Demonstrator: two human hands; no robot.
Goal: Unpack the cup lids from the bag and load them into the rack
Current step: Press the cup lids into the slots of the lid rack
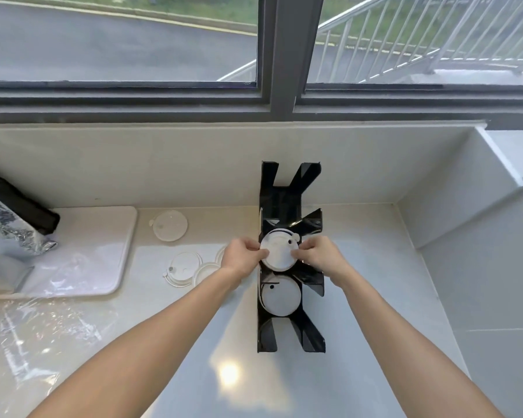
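A white lid stack [279,251] is pinched between left hand [244,257] and right hand [320,254] over the black rack [290,260], mid-slot. Uneven release could tilt it, jamming against the dividers.

Bright daylight from the window [118,40], lamp glare on the glossy counter [228,374], wide-angle bowing at edges

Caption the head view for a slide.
Both hands, left and right, seat a lid stack into the black rack.
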